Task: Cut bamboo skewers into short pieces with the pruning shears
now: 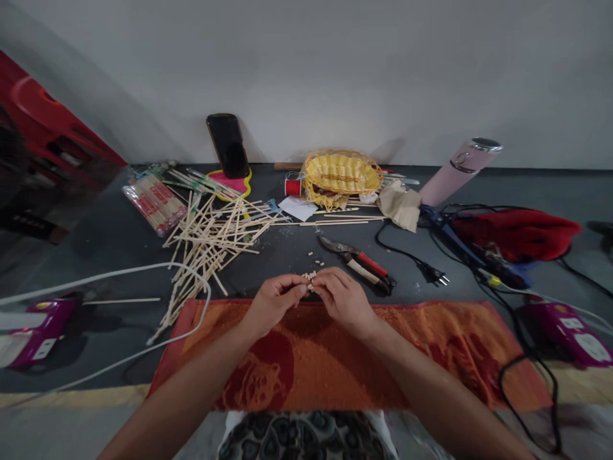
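Note:
My left hand (278, 300) and my right hand (345, 300) meet over the towel's far edge, thumbs and fingertips pinched close together. Between the fingertips sits a small pale cut stick piece (310, 287); its exact shape is partly covered by my fingers. Just beyond them lies a little cluster of similar stick pieces (310, 276), with a few loose ones farther out on the dark tabletop. Cutting pliers (359, 263), with one red and one whitish handle, lie right of the pieces with their jaws toward the back left.
A heap of thin wooden sticks (211, 236) spreads at left, near packaged sticks (156, 203) and a propped phone (228, 145). Behind are a yellow basket (342, 172), red thread spool (293, 187) and pink bottle (457, 172). An orange towel (335, 364) covers the front edge; cables (512, 319) lie right.

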Motion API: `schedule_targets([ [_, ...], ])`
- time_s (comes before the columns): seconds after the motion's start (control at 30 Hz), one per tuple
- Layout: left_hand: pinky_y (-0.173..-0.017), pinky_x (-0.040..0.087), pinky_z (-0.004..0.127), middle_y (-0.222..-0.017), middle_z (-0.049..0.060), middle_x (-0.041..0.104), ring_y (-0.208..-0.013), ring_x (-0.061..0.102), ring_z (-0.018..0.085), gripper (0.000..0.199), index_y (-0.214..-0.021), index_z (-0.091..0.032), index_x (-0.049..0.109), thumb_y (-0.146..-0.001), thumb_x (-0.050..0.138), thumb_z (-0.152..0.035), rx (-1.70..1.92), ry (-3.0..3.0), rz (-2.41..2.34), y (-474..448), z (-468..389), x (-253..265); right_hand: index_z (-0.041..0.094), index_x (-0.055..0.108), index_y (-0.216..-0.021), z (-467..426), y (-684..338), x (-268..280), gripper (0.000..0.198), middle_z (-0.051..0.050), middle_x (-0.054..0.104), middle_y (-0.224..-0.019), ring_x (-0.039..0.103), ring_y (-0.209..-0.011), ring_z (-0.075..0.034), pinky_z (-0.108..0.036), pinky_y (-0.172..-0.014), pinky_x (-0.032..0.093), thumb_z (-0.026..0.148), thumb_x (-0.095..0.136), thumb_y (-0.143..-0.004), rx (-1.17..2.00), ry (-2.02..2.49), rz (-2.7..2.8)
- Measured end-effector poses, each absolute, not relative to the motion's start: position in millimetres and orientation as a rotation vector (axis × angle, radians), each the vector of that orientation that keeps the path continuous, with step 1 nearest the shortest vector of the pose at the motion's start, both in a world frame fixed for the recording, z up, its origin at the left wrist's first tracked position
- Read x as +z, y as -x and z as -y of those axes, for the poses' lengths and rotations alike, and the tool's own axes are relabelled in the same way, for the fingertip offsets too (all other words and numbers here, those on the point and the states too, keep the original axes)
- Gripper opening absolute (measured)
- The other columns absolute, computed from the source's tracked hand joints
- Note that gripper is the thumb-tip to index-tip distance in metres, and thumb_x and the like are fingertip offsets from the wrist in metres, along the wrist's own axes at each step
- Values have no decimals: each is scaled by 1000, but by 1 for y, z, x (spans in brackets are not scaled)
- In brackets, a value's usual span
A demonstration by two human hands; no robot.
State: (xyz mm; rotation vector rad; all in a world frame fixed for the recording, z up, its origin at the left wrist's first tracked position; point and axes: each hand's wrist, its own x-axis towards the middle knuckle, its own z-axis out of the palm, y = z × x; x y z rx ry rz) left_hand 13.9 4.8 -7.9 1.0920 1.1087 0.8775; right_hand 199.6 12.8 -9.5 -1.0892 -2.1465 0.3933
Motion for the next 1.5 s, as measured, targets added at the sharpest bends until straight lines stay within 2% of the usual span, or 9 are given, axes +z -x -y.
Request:
schedule_targets([
  [0.47,-60,40,20,-77,1,61,-61,48,9,28,-95,-16,68,-83,61,-41,793,-1232,-1110,-13,-4,-6,21,56,-93,-9,-199,-9,11,-8,63,-96,60,-90,-18,-32,-80,51,22,46,-94,494,1111,2126],
  [0.7,-55,34,20,-69,-1,54,-58,42,9,30,-92,-16,66,-85,57,-43,759,-1296,-1099,-13,-4,-4,22,56,-94,-8,-198,-11,11,-7,62,-97,59,-91,-18,-32,-80,51,22,45,-94,538,1117,2110],
  [0.9,-61,36,20,-76,0,57,-64,44,10,23,-91,-16,65,-87,57,-37,762,-1368,-1071,-13,-4,-3,22,55,-95,-7,-199,-11,10,-8,61,-97,59,-91,-18,-32,-80,51,22,45,-94,565,1103,2092],
  [1.0,-59,34,20,-73,-1,54,-63,42,9,23,-90,-15,65,-87,56,-36,756,-1340,-1050,-13,-4,-1,22,56,-98,-7,-201,-9,9,-7,61,-97,59,-91,-18,-32,-80,51,22,48,-93,618,1072,2072],
  [1.2,-57,32,19,-65,-3,48,-59,39,8,24,-81,-15,61,-87,58,-37,756,-1224,-959,-13,-4,0,24,54,-114,-6,-205,-9,26,-7,62,-104,59,-98,-19,-35,-84,52,19,56,-88,677,974,2068],
  [1.5,-57,33,19,-68,-2,53,-57,43,6,24,-85,-13,64,-84,63,-37,763,-1136,-923,-11,-4,-6,24,60,-111,-6,-204,-9,25,-6,65,-99,61,-93,-16,-32,-83,52,15,56,-88,691,869,2041],
])
